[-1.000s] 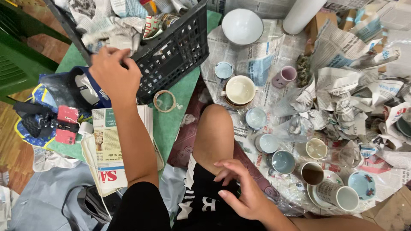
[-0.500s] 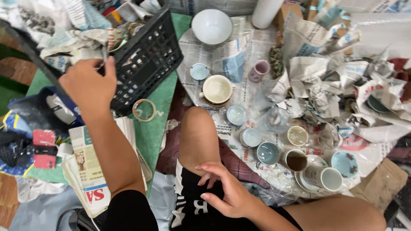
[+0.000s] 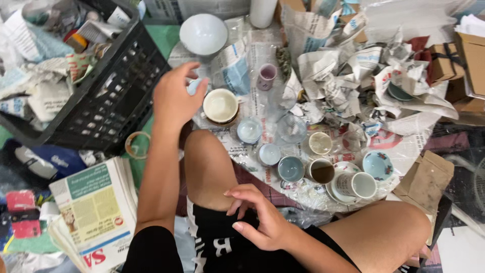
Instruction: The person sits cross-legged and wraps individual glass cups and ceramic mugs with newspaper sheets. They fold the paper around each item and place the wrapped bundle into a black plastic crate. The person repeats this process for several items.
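My left hand [image 3: 174, 98] reaches forward over the newspaper-covered floor. Its thumb and fingers wrap a small pale blue cup [image 3: 194, 87], which is mostly hidden by the hand. A cream bowl [image 3: 221, 105] sits just right of that hand. My right hand [image 3: 257, 220] rests on my black shorts near my bent knee, fingers loosely apart and holding nothing. Several small cups lie ahead of my knee, among them a light blue cup [image 3: 249, 130] and a grey-blue cup [image 3: 291, 168].
A black plastic crate [image 3: 108, 98] stuffed with paper-wrapped items stands at the left. A stack of newspapers [image 3: 96, 212] and a tape roll [image 3: 137, 144] lie beside my left arm. A white bowl [image 3: 203, 33], a pink cup [image 3: 266, 76], crumpled newspaper [image 3: 348, 81] and cardboard boxes [image 3: 470, 55] lie beyond.
My left hand has left the crate's rim and swung right to the pale blue cup. My right hand stays on my thigh. The view has shifted right.
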